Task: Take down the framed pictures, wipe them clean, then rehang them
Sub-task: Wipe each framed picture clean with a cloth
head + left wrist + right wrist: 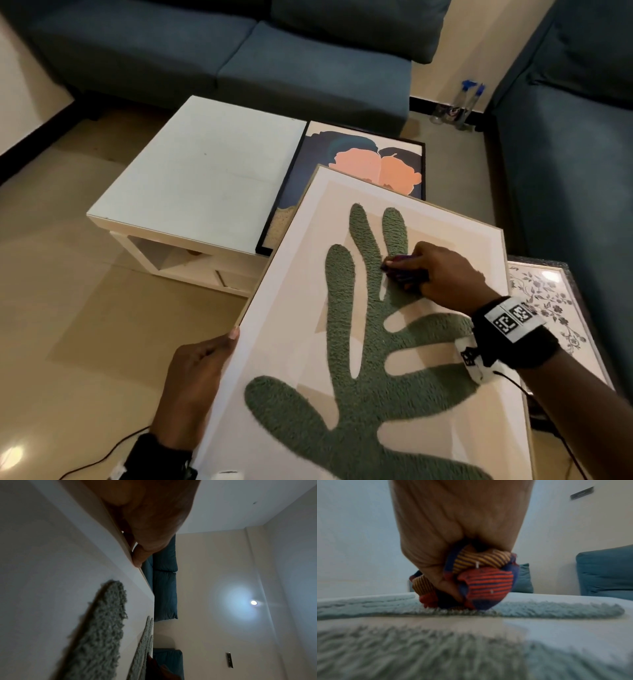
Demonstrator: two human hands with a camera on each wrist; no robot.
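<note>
A large light-framed picture (291, 291) with a tufted green leaf shape (363, 377) is held tilted in front of me. My left hand (195, 373) grips its left edge, thumb on the front; in the left wrist view the fingers (139, 557) curl round the frame's edge (109, 555). My right hand (435, 274) holds a bunched striped red, blue and yellow cloth (481, 582) and presses it on the green tufts (453, 612) near the picture's upper middle. A black-framed picture (349, 164) with orange shapes lies behind, partly covered.
A low white table (205, 171) stands left of the black-framed picture. Another frame with a floral pattern (548, 305) lies at the right. Blue sofas (239, 54) line the back and right. Two spray bottles (466, 102) stand on the floor by the wall.
</note>
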